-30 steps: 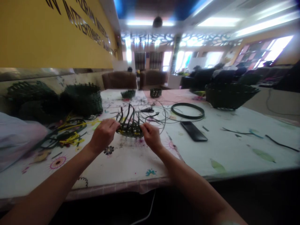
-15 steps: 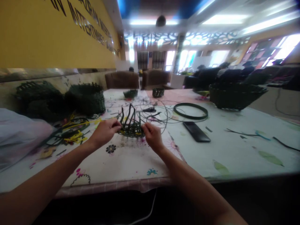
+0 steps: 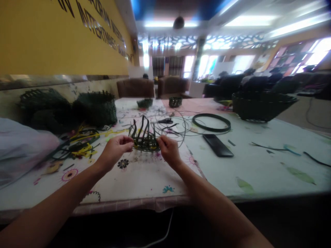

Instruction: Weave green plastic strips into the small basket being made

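A small, partly woven dark green basket (image 3: 146, 144) with yellow bits sits in front of me, its loose strips standing up from the rim. My left hand (image 3: 117, 148) pinches its left side between thumb and fingers. On the right side, my right hand (image 3: 167, 148) has its fingers closed on the basket's edge. What exactly lies under the fingertips is too small to see. Just behind the basket lie dark-handled scissors (image 3: 165, 121) among loops of thin wire (image 3: 184, 129).
Finished-looking dark baskets (image 3: 95, 108) stand at left, beside tangled green and yellow strips (image 3: 84, 144) and a white plastic bag (image 3: 23, 151). Right of my hands are a coiled strip (image 3: 211, 123), a black phone (image 3: 217, 145) and a large basket (image 3: 262, 106). Two small baskets (image 3: 175, 101) stand farther back.
My left hand has shifted slightly and turned, its thumb now lying lower along the basket's left side. My right hand and the basket stay nearly in place.
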A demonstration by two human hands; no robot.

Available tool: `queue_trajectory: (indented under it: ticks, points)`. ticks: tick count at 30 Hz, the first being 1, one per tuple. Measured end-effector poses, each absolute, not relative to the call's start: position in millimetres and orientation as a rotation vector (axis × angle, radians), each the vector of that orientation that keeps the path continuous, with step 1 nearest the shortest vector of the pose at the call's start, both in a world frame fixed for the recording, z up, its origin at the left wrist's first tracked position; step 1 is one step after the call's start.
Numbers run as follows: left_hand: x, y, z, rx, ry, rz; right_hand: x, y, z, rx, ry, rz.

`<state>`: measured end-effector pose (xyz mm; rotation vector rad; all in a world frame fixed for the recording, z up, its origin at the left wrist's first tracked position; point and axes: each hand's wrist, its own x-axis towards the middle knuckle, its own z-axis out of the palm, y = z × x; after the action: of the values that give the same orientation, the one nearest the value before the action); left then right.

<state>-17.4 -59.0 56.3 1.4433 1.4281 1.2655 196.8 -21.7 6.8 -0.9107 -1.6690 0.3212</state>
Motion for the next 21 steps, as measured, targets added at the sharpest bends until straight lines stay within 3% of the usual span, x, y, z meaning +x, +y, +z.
queue_trajectory:
  ticks: [5,12,15,21]
  points:
    - [-28,-57,50,1.929,1.559,1.171,196,-21,7,-0.912,-1.679,0.326]
    - [-43,-53,53,3.438,1.324,0.903,194,-21,6,-0.897,-1.692,0.365]
    - [-40,-52,46,3.542,1.476,0.948,193,-22,5,-0.895,-1.7,0.361]
    - [-22,-56,31,3.208,1.951,1.307,192,-24,4,-0.892,-1.702,0.368]
